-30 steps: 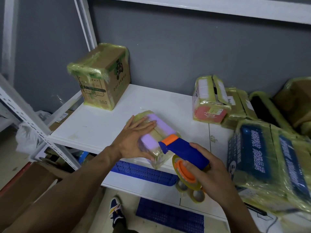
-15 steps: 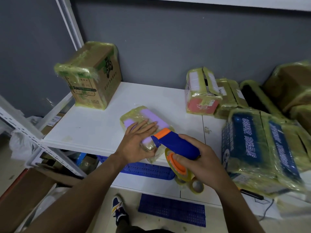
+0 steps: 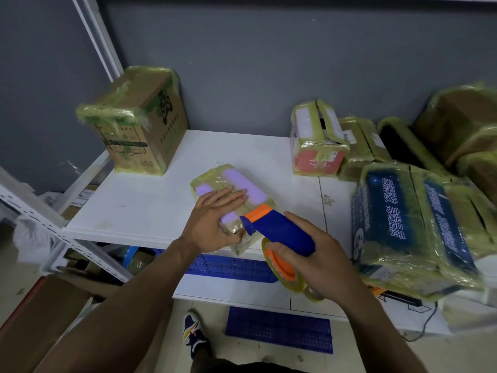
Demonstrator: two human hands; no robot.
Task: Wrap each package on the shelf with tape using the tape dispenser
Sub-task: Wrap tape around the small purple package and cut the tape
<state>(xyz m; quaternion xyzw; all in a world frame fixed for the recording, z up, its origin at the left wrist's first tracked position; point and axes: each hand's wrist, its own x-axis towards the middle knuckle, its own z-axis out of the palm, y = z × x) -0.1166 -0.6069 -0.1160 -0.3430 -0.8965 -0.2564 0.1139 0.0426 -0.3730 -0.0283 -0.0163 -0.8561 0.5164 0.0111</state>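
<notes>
At the front edge of the white shelf (image 3: 139,208), a flat purple package (image 3: 236,189) wrapped in yellowish tape lies under the left hand (image 3: 215,219), whose straight fingers press flat upon it. The right hand (image 3: 320,262) grips the blue-and-orange tape dispenser (image 3: 277,232), its orange nose touching the package's near end. Taped boxes (image 3: 411,224) stand to the right.

**What Cannot Be Seen Clearly**

The left hand (image 3: 212,219) lies flat on the purple package (image 3: 242,184) and covers its near middle part. The right hand (image 3: 317,259) hides the rear of the tape dispenser (image 3: 279,232) and much of its tape roll (image 3: 282,267). The print on the brown box (image 3: 145,122) is blurred and not readable. The wrapped packages (image 3: 462,125) at the far right are cut off by the picture's edge.
</notes>
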